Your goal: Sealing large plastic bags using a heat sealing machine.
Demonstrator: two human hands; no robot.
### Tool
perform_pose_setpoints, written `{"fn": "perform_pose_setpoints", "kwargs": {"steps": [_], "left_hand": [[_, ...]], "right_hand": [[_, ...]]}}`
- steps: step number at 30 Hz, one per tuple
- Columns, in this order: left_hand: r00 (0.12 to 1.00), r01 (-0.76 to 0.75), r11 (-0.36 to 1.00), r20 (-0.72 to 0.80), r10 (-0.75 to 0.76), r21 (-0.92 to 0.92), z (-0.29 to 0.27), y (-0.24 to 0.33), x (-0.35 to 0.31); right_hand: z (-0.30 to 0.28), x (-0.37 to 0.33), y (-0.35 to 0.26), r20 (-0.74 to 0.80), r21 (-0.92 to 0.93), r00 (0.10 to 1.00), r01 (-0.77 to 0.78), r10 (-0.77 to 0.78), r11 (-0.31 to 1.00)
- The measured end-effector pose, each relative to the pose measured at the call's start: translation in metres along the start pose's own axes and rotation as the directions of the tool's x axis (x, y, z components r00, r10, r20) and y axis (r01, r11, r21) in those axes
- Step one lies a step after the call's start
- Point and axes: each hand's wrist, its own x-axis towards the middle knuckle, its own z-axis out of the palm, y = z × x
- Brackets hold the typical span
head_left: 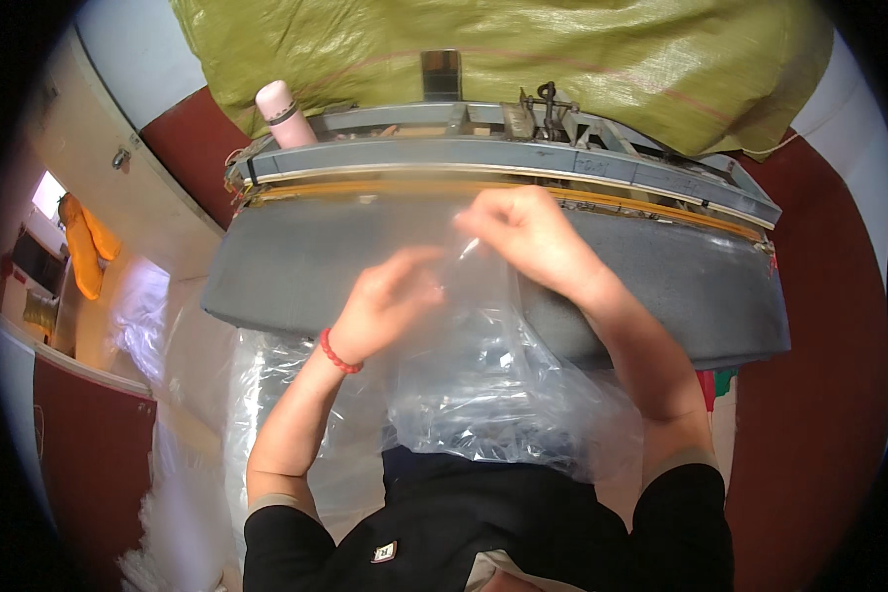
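A clear plastic sheet or bag (pixel 464 400) hangs over the front edge of the dark grey padded table (pixel 651 281) and down across my lap. My right hand (pixel 518 227) is closed in a pinch on its upper edge, above the table's middle. Lower and to the left, my left hand (pixel 380 296) is beside the same plastic, a red bead bracelet on its wrist. Motion smears its fingers, so whether they grip the film cannot be made out.
Behind the table runs a grey metal frame (pixel 385 156) with an orange-yellow strip (pixel 365 187). A pink bottle (pixel 284 116) and a dark phone-like slab (pixel 441 74) stand along it. Yellow-green sheeting (pixel 602 59) covers the back. More clear plastic (pixel 252 395) lies lower left.
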Motion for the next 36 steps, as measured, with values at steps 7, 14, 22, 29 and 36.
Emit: {"fn": "perform_pose_setpoints", "kwargs": {"steps": [7, 14, 22, 29, 36], "left_hand": [[0.443, 0.391, 0.806, 0.676, -0.589, 0.445, -0.080, -0.118, -0.123], [0.734, 0.589, 0.164, -0.439, -0.518, 0.792, -0.317, -0.125, -0.169], [0.730, 0.645, 0.350, -0.683, -0.019, 0.679, -0.231, -0.135, -0.054], [0.710, 0.700, 0.145, -0.661, -0.243, 0.699, -0.264, -0.209, -0.041], [0.756, 0.581, 0.603, -0.638, -0.150, 0.547, -0.295, -0.184, -0.031]], "right_hand": [[-0.109, -0.054, 0.073, -0.755, 0.387, 0.605, 0.098, 0.254, 0.917], [-0.281, -0.253, 0.254, -0.960, -0.195, 0.274, -0.519, -0.054, 0.832], [-0.310, -0.355, 0.276, -0.991, -0.129, 0.129, -0.943, -0.022, 0.307], [-0.316, -0.348, 0.261, -0.988, -0.151, 0.149, -0.987, 0.034, -0.053], [-0.377, -0.389, 0.285, -0.957, -0.207, 0.219, -0.975, 0.191, 0.080]]}}
